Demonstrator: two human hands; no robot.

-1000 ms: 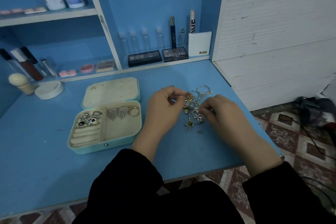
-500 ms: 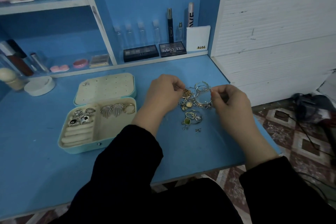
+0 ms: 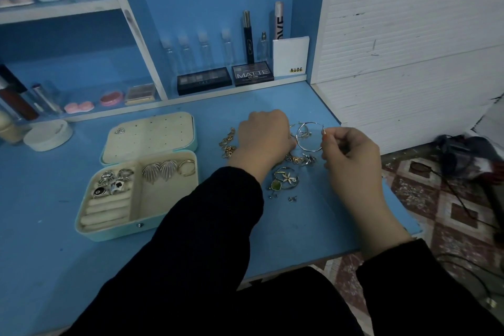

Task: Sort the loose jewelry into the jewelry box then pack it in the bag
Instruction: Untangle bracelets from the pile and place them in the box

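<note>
Sorting step under way | open jewelry box (image 3: 136,229), part filled, near-left on tabletop (image 3: 300,232) | loose jewelry pile (image 3: 286,180) at centre | right hand (image 3: 351,155) pinches silver hoop (image 3: 309,138) | left hand (image 3: 266,139) curled into the tangle, its hold hidden | next, likely: free the hoop, carry it left to the box.

Jewelry pile (image 3: 285,181) partly beneath hands (image 3: 266,139)

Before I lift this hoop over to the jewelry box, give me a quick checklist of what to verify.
1. Grip: right hand pinches the hoop: ok.
2. Tangle: hoop clear of the jewelry pile: cannot tell; left hand covers one edge.
3. Access: jewelry box open: ok.
4. Space: right compartment has bare floor: ok.
5. Packing: bag in sight: not ok, none visible.
</note>
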